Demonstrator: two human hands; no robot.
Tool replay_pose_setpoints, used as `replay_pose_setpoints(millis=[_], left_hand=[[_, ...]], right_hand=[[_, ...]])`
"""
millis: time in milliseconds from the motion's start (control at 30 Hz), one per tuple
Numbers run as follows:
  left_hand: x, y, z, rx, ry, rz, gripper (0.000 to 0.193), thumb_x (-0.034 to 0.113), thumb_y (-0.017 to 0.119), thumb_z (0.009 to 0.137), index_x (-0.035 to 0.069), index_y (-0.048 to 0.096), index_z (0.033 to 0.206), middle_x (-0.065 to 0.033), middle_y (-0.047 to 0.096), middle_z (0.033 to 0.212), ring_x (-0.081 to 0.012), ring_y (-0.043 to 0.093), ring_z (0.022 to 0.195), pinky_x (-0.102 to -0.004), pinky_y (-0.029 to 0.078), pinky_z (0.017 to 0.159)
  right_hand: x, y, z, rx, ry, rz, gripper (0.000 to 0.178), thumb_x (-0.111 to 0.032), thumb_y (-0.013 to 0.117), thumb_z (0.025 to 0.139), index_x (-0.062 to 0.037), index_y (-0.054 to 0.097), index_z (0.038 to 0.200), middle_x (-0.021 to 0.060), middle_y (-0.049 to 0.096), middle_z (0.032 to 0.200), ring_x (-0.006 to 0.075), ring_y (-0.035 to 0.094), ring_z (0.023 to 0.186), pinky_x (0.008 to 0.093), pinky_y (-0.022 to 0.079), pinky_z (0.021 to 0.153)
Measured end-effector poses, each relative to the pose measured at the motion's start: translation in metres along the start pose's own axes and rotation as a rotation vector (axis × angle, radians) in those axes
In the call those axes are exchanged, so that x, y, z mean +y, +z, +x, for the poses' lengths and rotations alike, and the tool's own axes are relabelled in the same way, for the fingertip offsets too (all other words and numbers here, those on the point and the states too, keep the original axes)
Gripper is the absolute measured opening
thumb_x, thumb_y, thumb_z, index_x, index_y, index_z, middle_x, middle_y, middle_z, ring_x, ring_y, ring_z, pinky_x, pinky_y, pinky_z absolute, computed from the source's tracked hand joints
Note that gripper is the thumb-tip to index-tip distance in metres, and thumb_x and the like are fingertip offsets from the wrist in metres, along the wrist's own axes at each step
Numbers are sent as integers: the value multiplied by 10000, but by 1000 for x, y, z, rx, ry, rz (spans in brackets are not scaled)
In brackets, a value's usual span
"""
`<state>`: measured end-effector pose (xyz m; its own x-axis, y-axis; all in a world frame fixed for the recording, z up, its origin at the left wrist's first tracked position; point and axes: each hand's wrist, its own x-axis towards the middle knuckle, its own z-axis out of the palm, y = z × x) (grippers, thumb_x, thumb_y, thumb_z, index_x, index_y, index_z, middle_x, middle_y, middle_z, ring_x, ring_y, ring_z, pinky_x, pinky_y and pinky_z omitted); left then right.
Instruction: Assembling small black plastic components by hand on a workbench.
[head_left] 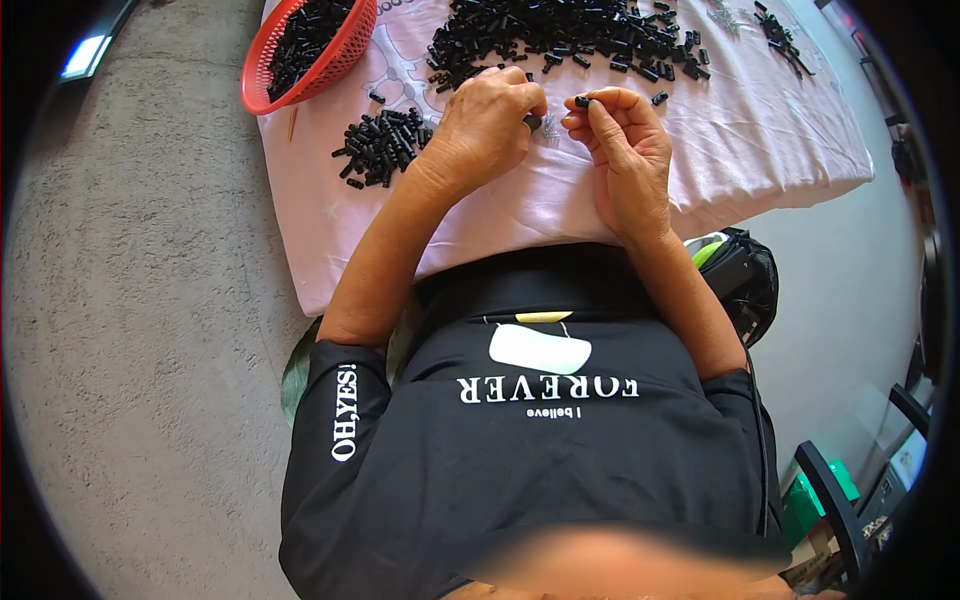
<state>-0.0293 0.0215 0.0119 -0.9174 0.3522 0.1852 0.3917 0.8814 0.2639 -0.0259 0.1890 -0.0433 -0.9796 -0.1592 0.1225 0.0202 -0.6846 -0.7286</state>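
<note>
Upper centre, the left hand point(487, 118) pinches one black tube piece point(533, 122); the right hand point(622, 150) pinches another small black piece point(582, 100), its axis unclear. One red basket point(262, 72) sits upper left.

A low surface draped in a pale pink cloth point(760, 140) stood on a grey concrete floor point(150, 330); the cloth carried faint printed figures and hung over the near edge; on it lay a wide scatter of small black tubular pieces point(560, 35) along the far side; a smaller heap of the same pieces point(385, 145) sat near the left edge; a red mesh basket point(345, 50) holding more of them rested at the far left corner; a thin wooden stick point(293, 122) lay beside the basket.
</note>
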Motion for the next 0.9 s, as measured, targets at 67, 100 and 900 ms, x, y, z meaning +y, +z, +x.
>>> replay_pose_setpoints(millis=[67,100,900], left_hand=[[0,0,1,-15,5,3,246,-75,567,701,24,660,907,-120,639,940,-317,613,956,-403,500,859],[0,0,1,-29,9,6,249,-81,559,703,21,645,913,-123,639,938,-324,611,959,-409,499,859],[-7,-6,-4,165,-29,-267,267,-116,508,703,-18,611,928,-160,668,873,-304,680,830,-364,540,776]], right_hand=[[1,-3,1,-11,-1,-4,112,-44,561,982,3,575,1083,137,680,1018,161,675,870,268,548,819],[2,-5,0,-24,-2,-8,122,-40,550,986,-1,574,1100,154,674,1050,180,674,894,280,550,834],[-3,1,-2,-27,48,6,118,-59,523,999,2,589,1076,133,683,1033,160,685,879,266,557,802]])
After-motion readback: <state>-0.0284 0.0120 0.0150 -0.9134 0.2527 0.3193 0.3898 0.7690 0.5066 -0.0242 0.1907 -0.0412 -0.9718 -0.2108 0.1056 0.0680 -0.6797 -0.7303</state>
